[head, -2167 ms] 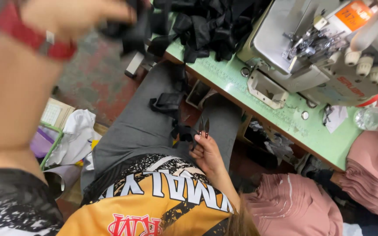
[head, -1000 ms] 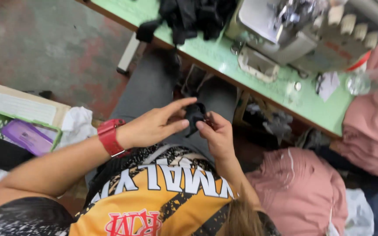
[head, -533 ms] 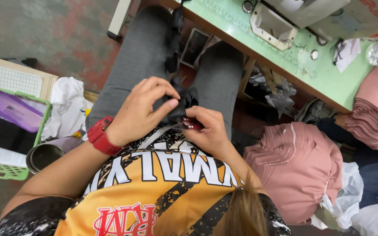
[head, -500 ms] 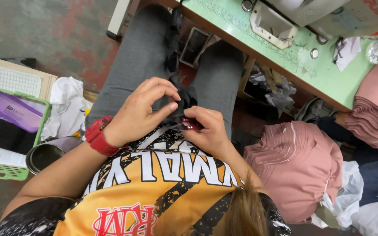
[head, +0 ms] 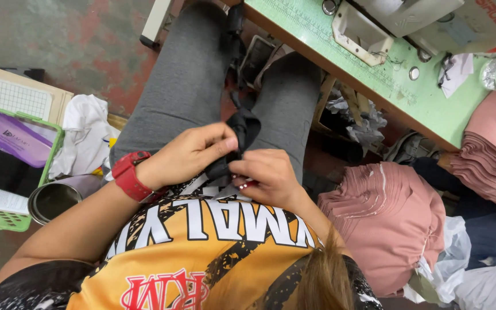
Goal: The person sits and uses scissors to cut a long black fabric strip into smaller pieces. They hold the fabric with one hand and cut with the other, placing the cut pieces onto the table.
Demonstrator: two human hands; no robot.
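1. The left hand (head: 188, 155), with a red watch (head: 130, 175) on its wrist, is curled shut, thumb and fingers pinching a small black cloth piece (head: 233, 143) over the lap.
2. The right hand (head: 268, 178) is closed on the lower end of the same cloth and also grips a small silvery tool with a red part (head: 239, 186); its kind is too small to tell.
3. The cloth sits between both hands, at the centre of the view, above the grey trouser legs (head: 188, 86).
4. At 1 o'clock a green table (head: 386, 86) carries a sewing machine (head: 409, 17).
5. At 3 o'clock pink fabric stacks (head: 388, 218) lie beside the right arm.
6. At 9 o'clock a green basket (head: 7, 215) holds a purple case (head: 12, 138); a metal tin (head: 53, 198) and white rag (head: 87, 135) lie just beside it.
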